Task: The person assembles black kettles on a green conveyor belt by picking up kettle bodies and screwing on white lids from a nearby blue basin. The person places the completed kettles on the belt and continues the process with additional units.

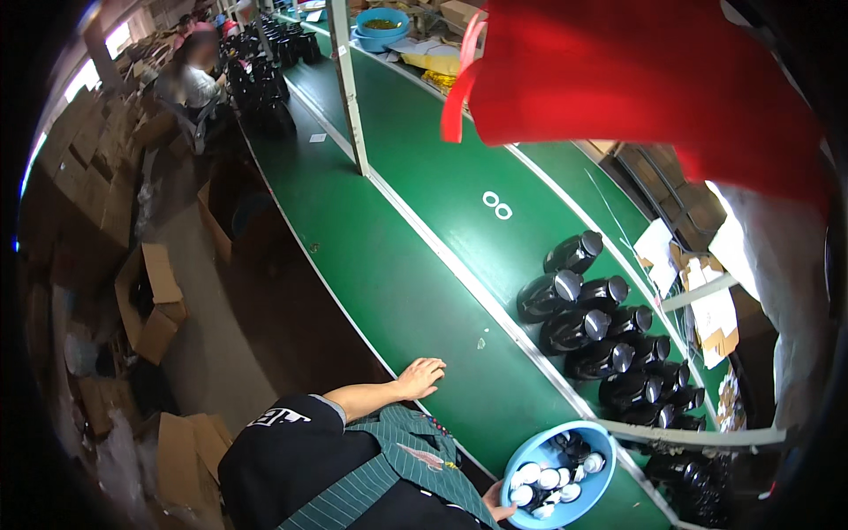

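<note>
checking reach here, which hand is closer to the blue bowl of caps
Right. The right hand touches the blue bowl at its lower-left rim. The left hand rests apart on the green belt, up and left of the bowl.

— What's that belt (380,256) made of?

— Smooth green stuff, slightly glossy, with a white painted edge. The black bottles (601,340) lying on it are shiny plastic, with silvery caps that look like metal.

— And the bowl (565,437) just beside the bottles?

— Matt blue plastic, held by the right hand (500,505). The left hand (419,378) rests on the belt. Far from the bottles, rough brown cardboard boxes (155,305).
</note>
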`<state>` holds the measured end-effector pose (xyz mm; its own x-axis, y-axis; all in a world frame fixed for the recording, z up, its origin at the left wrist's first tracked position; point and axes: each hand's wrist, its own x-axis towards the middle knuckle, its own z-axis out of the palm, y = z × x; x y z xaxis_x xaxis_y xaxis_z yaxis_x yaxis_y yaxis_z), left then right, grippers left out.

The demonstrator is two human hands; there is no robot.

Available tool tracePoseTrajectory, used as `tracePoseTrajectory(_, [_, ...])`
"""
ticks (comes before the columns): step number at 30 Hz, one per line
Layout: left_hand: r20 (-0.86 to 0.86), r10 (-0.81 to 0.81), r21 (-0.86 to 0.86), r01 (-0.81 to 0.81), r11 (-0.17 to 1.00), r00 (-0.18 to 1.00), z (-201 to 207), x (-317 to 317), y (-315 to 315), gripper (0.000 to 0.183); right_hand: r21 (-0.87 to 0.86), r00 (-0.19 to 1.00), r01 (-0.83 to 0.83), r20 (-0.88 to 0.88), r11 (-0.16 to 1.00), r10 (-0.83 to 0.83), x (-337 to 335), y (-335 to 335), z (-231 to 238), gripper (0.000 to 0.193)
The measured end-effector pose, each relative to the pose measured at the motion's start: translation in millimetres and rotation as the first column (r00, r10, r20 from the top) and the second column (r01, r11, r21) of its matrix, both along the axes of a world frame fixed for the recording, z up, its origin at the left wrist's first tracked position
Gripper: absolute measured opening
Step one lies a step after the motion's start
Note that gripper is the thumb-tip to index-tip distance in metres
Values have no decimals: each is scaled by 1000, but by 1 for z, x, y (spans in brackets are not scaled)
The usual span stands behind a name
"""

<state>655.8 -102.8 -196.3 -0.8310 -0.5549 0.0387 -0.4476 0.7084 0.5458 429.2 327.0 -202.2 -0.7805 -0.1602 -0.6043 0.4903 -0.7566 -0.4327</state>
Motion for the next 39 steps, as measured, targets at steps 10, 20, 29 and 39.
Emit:
tracePoseTrajectory(10, [142, 87, -75, -77, 994, 986, 0, -28, 17, 45, 165, 965, -189, 212, 968, 152, 9, 15, -7, 45])
tracePoseTrajectory(20, [-326, -30, 124, 75, 989, 945, 84, -194, 180, 59, 27, 946, -233, 239, 972, 220, 4, -19, 5, 36])
tracePoseTrajectory(29, [9, -688, -204, 675, 709, 725, 92, -237, 349, 76, 399, 919, -391, 225, 829, 324, 22, 121, 3, 22])
tracePoseTrajectory(39, [377, -884, 22, 952, 307, 277, 26, -251, 386, 63, 386, 866, -450, 411, 806, 286, 29, 123, 51, 30])
